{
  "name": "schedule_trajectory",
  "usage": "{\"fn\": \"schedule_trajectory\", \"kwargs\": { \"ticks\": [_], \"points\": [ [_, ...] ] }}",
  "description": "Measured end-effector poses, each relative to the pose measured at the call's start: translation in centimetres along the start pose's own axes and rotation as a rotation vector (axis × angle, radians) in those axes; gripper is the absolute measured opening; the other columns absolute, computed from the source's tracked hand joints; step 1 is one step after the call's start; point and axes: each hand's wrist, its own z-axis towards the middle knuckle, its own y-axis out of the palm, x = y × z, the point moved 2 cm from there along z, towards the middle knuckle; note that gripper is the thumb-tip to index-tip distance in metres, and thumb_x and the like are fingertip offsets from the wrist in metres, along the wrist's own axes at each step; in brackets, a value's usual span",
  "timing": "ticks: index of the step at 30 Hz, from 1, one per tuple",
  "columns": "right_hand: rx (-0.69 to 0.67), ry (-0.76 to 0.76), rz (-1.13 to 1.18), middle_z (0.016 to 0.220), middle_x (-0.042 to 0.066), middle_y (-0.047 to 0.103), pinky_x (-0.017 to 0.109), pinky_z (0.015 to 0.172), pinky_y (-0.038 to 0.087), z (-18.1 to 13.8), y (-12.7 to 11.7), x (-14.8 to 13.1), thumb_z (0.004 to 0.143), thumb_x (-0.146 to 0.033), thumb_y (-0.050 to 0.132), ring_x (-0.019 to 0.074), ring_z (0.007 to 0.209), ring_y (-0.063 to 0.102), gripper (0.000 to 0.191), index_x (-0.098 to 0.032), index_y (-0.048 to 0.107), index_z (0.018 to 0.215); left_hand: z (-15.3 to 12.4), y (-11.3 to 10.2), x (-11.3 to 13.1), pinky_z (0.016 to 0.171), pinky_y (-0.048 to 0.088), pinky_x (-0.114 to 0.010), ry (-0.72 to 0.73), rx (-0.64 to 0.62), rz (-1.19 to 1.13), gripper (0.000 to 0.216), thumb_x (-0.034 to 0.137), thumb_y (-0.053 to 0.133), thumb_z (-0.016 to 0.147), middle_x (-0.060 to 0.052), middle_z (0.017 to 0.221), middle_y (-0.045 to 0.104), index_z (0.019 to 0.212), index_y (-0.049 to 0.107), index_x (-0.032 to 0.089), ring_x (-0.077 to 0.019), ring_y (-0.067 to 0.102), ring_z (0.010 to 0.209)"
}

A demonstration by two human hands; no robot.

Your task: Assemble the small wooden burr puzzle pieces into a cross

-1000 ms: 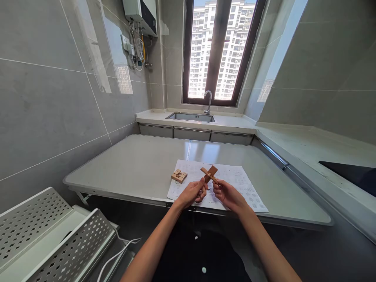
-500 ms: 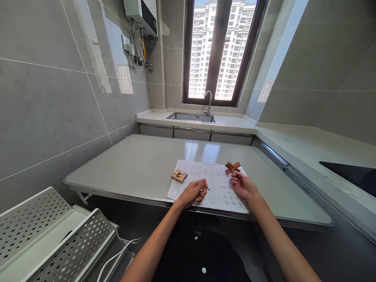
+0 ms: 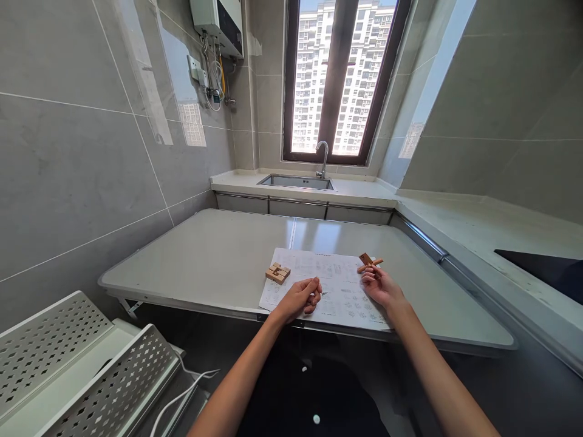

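Observation:
My right hand (image 3: 380,285) holds a small cross-shaped wooden puzzle (image 3: 368,262) at its fingertips, over the right edge of a printed paper sheet (image 3: 325,285). My left hand (image 3: 300,297) rests on the sheet's near part with its fingers curled and nothing in it. A second wooden puzzle block (image 3: 277,272), lighter in colour, lies on the sheet's left corner, a little beyond my left hand.
The sheet lies on a grey table (image 3: 218,255) whose near edge is just under my wrists. Behind it a counter carries a sink (image 3: 296,181) with a tap. A perforated white rack (image 3: 82,364) stands at the lower left with a white cable.
My right hand carried the cross-shaped puzzle away from my left hand to the right side of the sheet and turned it. My left hand let go and stayed where it was.

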Motion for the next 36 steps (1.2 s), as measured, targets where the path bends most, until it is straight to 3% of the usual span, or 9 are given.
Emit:
{"fn": "schedule_trajectory", "kwargs": {
  "ticks": [7, 16, 19, 22, 28, 36],
  "points": [
    [-0.029, -0.011, -0.013, 0.070, -0.004, 0.048, 0.012, 0.039, 0.047, -0.4, -0.1, 0.0, 0.100, -0.009, 0.042, 0.0040, 0.046, 0.046, 0.017, -0.020, 0.052, 0.090, 0.1, -0.1, -0.1, 0.041, 0.019, -0.019, 0.004, 0.002, -0.007, 0.047, 0.065, 0.057, 0.089, 0.009, 0.057, 0.045, 0.084, 0.051, 0.018, -0.0026, 0.031, 0.038],
    [-0.048, -0.077, -0.121, 0.068, -0.004, 0.051, 0.011, 0.039, 0.045, -1.3, 0.1, 0.7, 0.094, -0.013, 0.058, 0.0045, 0.047, 0.045, 0.008, -0.020, 0.057, 0.090, 0.1, -0.2, -0.3, 0.041, 0.020, -0.020, 0.004, -0.012, -0.007, 0.047, 0.064, 0.055, 0.091, 0.008, 0.058, 0.046, 0.084, 0.052, 0.018, -0.0028, 0.032, 0.038],
    [-0.053, -0.151, -0.262, 0.069, -0.003, 0.055, 0.014, 0.041, 0.045, -2.0, 0.0, 2.6, 0.085, -0.016, 0.071, 0.0061, 0.051, 0.048, 0.011, -0.019, 0.061, 0.089, 0.2, -0.3, -0.3, 0.041, 0.020, -0.020, 0.002, -0.005, -0.002, 0.047, 0.065, 0.056, 0.090, 0.008, 0.058, 0.046, 0.084, 0.052, 0.018, -0.0028, 0.032, 0.038],
    [-0.096, -0.263, -0.591, 0.072, -0.002, 0.058, 0.017, 0.046, 0.045, -3.2, 0.3, 4.9, 0.081, -0.033, 0.080, 0.0078, 0.056, 0.051, 0.022, -0.019, 0.063, 0.086, 0.2, -0.3, -0.4, 0.041, 0.020, -0.019, 0.010, -0.010, 0.001, 0.046, 0.064, 0.057, 0.090, 0.008, 0.057, 0.046, 0.084, 0.052, 0.018, -0.0028, 0.033, 0.038],
    [-0.248, -0.425, -1.222, 0.071, 0.000, 0.063, 0.026, 0.055, 0.044, -5.4, 1.6, 6.9, 0.086, -0.061, 0.067, 0.0127, 0.058, 0.053, 0.041, -0.020, 0.064, 0.086, 0.4, -0.3, -0.6, 0.042, 0.022, -0.019, 0.018, -0.012, 0.028, 0.046, 0.063, 0.058, 0.089, 0.008, 0.058, 0.046, 0.085, 0.052, 0.018, -0.0036, 0.034, 0.038],
    [-0.240, -0.450, -1.324, 0.074, 0.001, 0.065, 0.029, 0.059, 0.045, -5.7, 1.8, 6.8, 0.086, -0.068, 0.061, 0.0166, 0.061, 0.056, 0.047, -0.021, 0.062, 0.087, -0.4, -0.9, -0.3, 0.045, 0.024, -0.022, 0.042, 0.049, 0.300, 0.047, 0.065, 0.051, 0.092, 0.007, 0.057, 0.047, 0.086, 0.055, 0.019, -0.0072, 0.037, 0.041]
  ]
}}
